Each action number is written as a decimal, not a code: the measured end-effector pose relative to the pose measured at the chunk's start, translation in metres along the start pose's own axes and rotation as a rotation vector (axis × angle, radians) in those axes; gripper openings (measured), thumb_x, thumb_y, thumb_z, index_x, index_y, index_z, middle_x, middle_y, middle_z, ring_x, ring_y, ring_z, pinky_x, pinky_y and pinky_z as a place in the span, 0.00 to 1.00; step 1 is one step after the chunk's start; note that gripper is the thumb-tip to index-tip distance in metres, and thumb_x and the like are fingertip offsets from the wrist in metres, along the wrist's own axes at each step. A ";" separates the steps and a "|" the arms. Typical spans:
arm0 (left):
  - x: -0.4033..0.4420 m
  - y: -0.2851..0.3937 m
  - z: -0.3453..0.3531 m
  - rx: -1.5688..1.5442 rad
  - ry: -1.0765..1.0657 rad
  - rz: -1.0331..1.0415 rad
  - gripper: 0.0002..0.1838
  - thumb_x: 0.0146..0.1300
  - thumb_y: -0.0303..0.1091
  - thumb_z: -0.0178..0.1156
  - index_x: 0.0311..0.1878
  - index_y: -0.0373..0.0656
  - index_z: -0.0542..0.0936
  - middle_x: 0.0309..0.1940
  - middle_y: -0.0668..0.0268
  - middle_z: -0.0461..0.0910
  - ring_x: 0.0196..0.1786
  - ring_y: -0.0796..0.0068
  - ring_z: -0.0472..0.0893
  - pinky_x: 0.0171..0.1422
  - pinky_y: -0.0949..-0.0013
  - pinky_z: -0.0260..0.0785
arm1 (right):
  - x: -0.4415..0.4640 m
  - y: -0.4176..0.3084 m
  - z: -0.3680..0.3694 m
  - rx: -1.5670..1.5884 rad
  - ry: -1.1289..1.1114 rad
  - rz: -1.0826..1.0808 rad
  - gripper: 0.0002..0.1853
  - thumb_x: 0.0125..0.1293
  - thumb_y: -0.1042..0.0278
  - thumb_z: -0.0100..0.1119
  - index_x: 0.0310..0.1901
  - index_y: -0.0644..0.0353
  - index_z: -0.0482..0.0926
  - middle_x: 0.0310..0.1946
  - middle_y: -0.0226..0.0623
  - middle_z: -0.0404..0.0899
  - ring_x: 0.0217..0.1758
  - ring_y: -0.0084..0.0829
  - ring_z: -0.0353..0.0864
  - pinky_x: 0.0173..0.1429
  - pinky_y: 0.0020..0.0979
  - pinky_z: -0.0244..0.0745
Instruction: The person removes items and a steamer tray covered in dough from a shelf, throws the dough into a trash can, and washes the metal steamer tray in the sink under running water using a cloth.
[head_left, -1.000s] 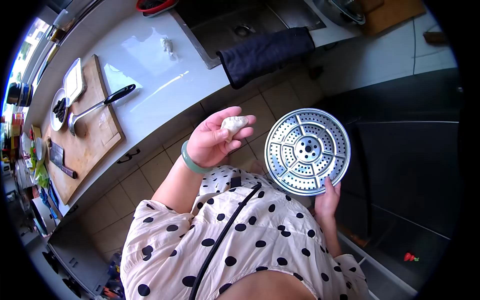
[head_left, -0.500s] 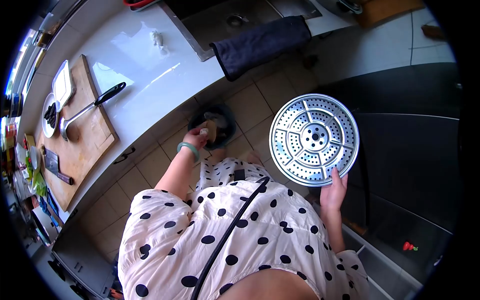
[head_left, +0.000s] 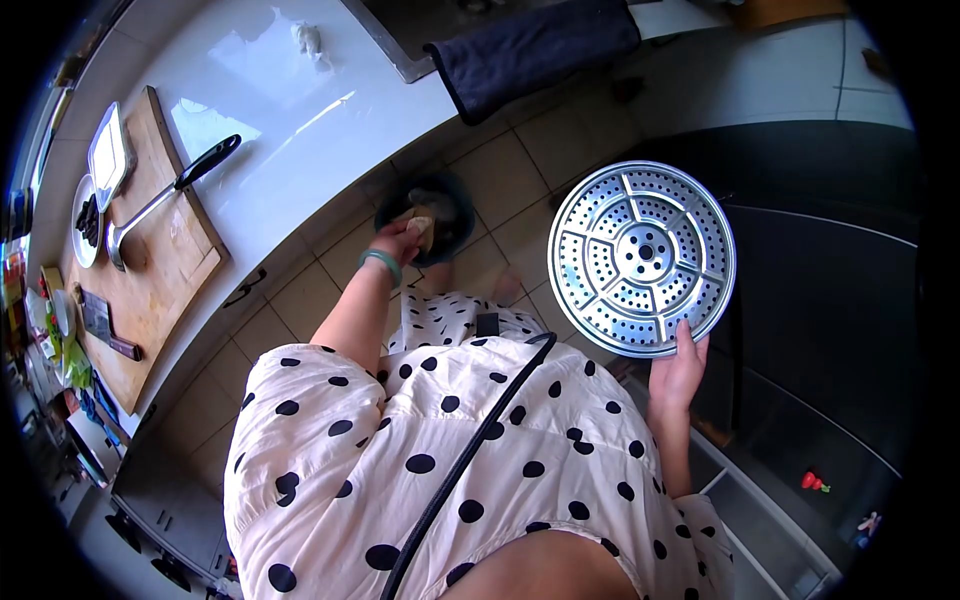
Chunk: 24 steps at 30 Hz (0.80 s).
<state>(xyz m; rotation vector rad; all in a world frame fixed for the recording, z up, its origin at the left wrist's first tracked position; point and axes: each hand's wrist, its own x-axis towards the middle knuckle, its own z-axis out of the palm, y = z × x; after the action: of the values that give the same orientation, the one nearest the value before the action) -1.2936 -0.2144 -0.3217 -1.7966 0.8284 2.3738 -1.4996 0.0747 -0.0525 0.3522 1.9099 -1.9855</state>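
My right hand grips the lower rim of a round metal steamer rack, thumb on its top face. The rack is full of small holes and is held level above the floor. My left hand, with a green bangle on its wrist, is closed on a small pale and tan piece, too small and blurred to name. That hand is over the dark bin on the floor, which has some pale stuff in it.
On the left counter are a wooden cutting board, a ladle, a cleaver and a plate of dark food. A dark towel hangs over the sink edge. At right stands a black glossy surface.
The view has tilted a little, so the counter appears higher and further left. My left hand stays over the bin with the pale piece; my right hand still holds the rack.
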 end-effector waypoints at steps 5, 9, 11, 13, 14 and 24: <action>0.001 0.000 -0.007 -0.048 0.069 -0.036 0.12 0.56 0.34 0.61 0.44 0.50 0.74 0.33 0.73 0.78 0.35 0.81 0.77 0.36 0.77 0.68 | -0.003 0.002 0.001 0.013 -0.012 -0.010 0.22 0.63 0.78 0.44 0.60 0.64 0.59 0.56 0.41 0.65 0.58 0.33 0.67 0.61 0.36 0.62; 0.013 -0.010 -0.018 -0.044 0.015 0.008 0.11 0.56 0.34 0.61 0.43 0.51 0.74 0.33 0.73 0.77 0.36 0.78 0.77 0.37 0.73 0.69 | -0.004 0.003 0.001 0.027 -0.037 -0.010 0.22 0.63 0.78 0.44 0.60 0.64 0.59 0.56 0.41 0.65 0.58 0.32 0.66 0.61 0.36 0.61; -0.010 0.001 -0.007 0.164 0.147 0.004 0.12 0.56 0.37 0.61 0.43 0.52 0.74 0.34 0.72 0.77 0.39 0.76 0.76 0.38 0.71 0.68 | -0.005 0.005 0.001 0.030 -0.019 -0.024 0.22 0.63 0.78 0.44 0.60 0.64 0.59 0.56 0.40 0.65 0.58 0.32 0.67 0.61 0.35 0.61; -0.012 -0.002 -0.001 0.331 0.175 0.017 0.12 0.56 0.40 0.61 0.43 0.52 0.74 0.35 0.71 0.76 0.42 0.74 0.75 0.39 0.68 0.68 | -0.006 0.006 0.001 0.041 -0.012 -0.036 0.22 0.63 0.78 0.45 0.59 0.64 0.59 0.56 0.40 0.66 0.57 0.32 0.67 0.61 0.35 0.61; 0.002 -0.009 -0.011 0.392 0.146 0.031 0.13 0.55 0.41 0.60 0.43 0.53 0.74 0.36 0.70 0.76 0.43 0.74 0.74 0.39 0.67 0.67 | -0.006 0.005 0.002 0.069 -0.023 -0.037 0.21 0.62 0.79 0.46 0.59 0.65 0.60 0.55 0.40 0.67 0.57 0.31 0.67 0.61 0.35 0.61; -0.043 0.042 0.042 0.323 -0.305 0.228 0.09 0.60 0.39 0.56 0.33 0.44 0.75 0.31 0.69 0.77 0.31 0.79 0.74 0.36 0.76 0.66 | -0.006 -0.010 0.009 0.145 -0.081 -0.055 0.18 0.63 0.78 0.46 0.55 0.62 0.65 0.50 0.35 0.70 0.52 0.27 0.70 0.58 0.31 0.64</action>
<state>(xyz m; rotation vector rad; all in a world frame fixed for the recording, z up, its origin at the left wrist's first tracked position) -1.3316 -0.2195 -0.2593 -1.2412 1.3346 2.3802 -1.4983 0.0666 -0.0403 0.2556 1.7486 -2.1465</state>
